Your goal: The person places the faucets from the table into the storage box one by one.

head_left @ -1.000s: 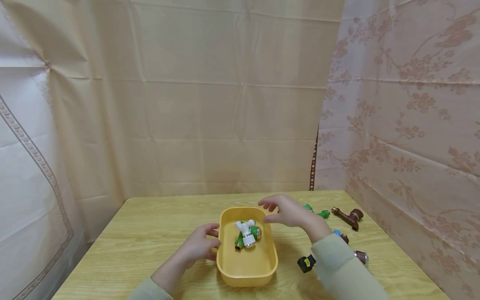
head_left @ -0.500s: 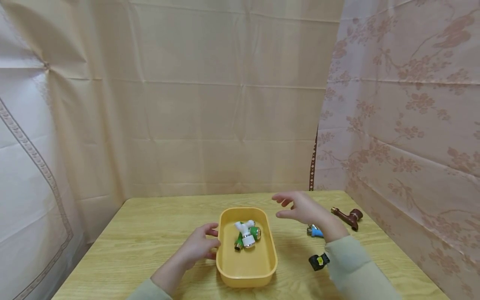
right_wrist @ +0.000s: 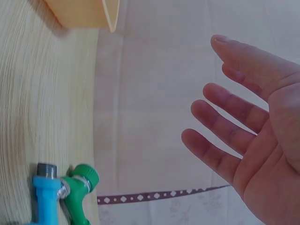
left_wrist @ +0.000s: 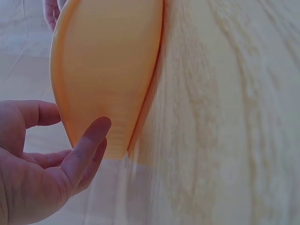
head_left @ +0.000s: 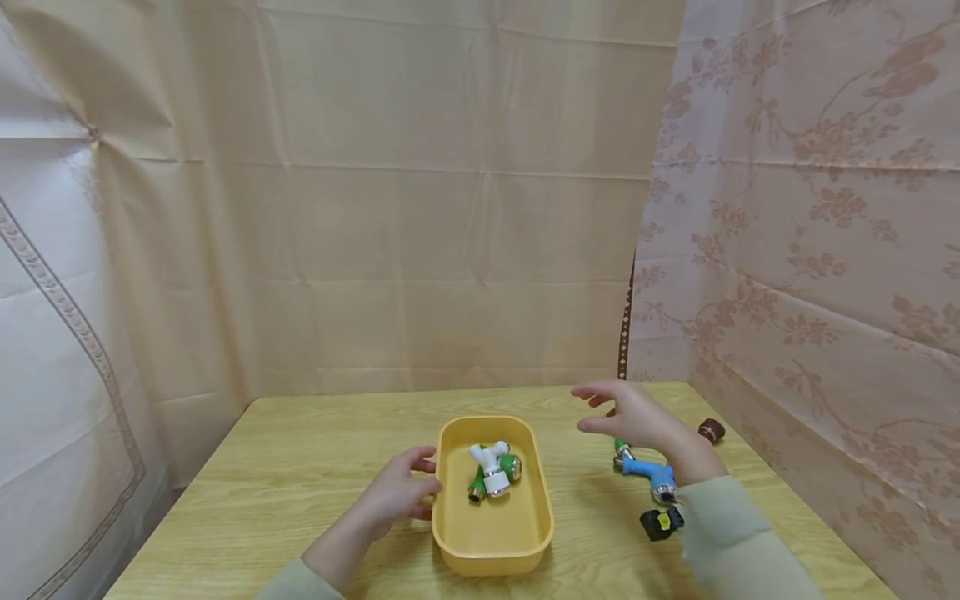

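My left hand (head_left: 401, 492) rests at the left side of a yellow plastic bin (head_left: 493, 565). In the left wrist view, its thumb and relaxed fingers lie against the outer wall. Inside the bin lie a white plastic tap (head_left: 497, 482) and a green tap (head_left: 512, 467), the white one on top. My right hand (head_left: 633, 417) hovers above the table to the right of the bin, its fingers spread and holding nothing, as the right wrist view (right_wrist: 253, 131) confirms. Below it lie a blue tap (head_left: 651, 471) and a second green tap (right_wrist: 77, 192), partly hidden.
A black piece with a yellow label (head_left: 662, 522) lies in front of the blue tap. Behind the right forearm shows part of a brown tap (head_left: 711, 431). A wooden table (head_left: 322, 450) carries everything. Curtains hang behind (head_left: 450, 250) and at the right (head_left: 810, 333).
My right hand has moved right, away from the bin's rim and over the loose taps, uncovering the blue one and hiding most of the brown one. My left hand and the bin stay put.
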A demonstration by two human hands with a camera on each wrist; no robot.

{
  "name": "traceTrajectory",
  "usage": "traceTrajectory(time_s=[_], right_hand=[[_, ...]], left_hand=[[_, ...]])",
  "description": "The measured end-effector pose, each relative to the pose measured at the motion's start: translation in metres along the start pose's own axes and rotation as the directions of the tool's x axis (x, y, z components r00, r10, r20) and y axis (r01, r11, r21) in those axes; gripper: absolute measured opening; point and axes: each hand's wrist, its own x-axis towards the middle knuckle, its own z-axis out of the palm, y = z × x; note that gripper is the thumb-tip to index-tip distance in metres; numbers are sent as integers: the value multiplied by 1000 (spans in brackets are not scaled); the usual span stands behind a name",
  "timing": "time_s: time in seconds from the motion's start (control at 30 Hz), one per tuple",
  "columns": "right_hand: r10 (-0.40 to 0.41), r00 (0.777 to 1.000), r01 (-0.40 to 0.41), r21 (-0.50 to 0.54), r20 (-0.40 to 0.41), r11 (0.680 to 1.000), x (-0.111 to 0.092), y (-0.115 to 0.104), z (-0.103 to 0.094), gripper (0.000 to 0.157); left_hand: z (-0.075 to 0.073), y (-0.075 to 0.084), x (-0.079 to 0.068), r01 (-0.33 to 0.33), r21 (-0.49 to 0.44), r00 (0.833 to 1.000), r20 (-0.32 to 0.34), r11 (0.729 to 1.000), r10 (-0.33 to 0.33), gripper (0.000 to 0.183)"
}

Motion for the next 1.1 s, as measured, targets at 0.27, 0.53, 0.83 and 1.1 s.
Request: traceTrajectory(time_s=[0.27, 0.53, 0.83, 1.1], right_hand=[[13, 1000, -14, -4, -17, 1000, -11, 15, -13, 51], [55, 998, -56, -65, -24, 996, -23, 32, -19, 53], [119, 993, -120, -77, -17, 990, -34, 52, -16, 60], [157, 988, -155, -86, 6, 984, -42, 65, -11, 60]], left_hand=[[0, -3, 1, 3, -17, 1000, 19, 1000, -3, 71], [0, -4, 2, 2, -25, 1000, 27, 1000, -1, 72], [0, -4, 1, -12, -26, 1000, 24, 1000, 12, 73], [-1, -5, 3, -4, -18, 999, 36, 1000, 5, 73]])
